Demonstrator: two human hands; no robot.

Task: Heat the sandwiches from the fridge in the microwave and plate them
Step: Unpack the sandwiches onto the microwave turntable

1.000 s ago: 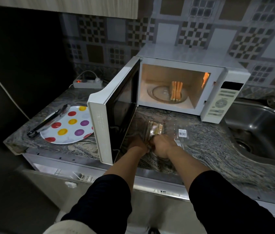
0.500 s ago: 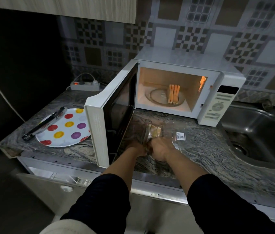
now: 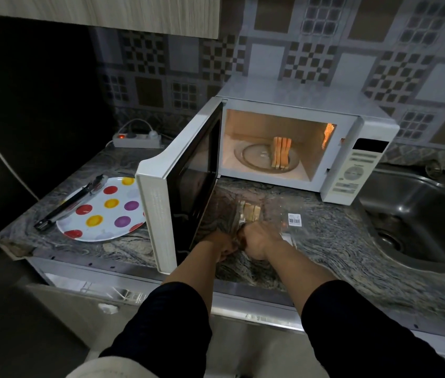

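left hand, right hand, touching, curled

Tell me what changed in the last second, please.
Almost nothing. Both hands, left and right, stay together on the clear sandwich pack on the counter. The sandwich in the open microwave, the plate and tongs have not moved.

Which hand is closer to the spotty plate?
Left. The left hand is just past the open microwave door from the spotty plate; the right hand sits farther away.
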